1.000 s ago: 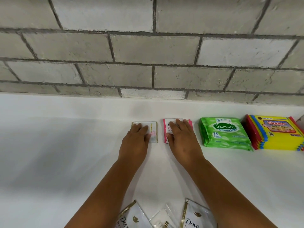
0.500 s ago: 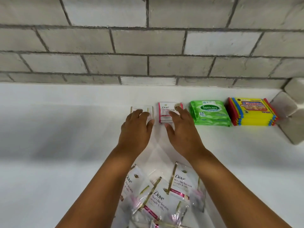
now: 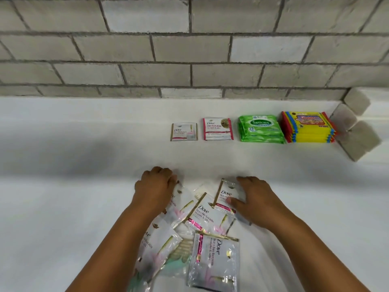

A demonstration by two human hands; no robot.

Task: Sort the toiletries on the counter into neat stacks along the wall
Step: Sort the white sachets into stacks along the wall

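Both hands (image 3: 156, 187) seemingly rest on loose Dove sachets (image 3: 207, 213).

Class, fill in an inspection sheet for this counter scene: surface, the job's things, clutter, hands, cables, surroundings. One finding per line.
Surface: white counter, shadowed at left.
Job's things: four stacks in a row along the wall: gold-edged Dove sachets, pink-edged Dove sachets, green Sanicare wipes, yellow packs.
Clutter: loose Dove sachets overlapping in a heap at the near edge.
Hands: left hand rests on the heap, fingers curled; right hand pinches an upper sachet.
Cables: nothing seen.
Surroundings: grey brick wall; brick corner at right.
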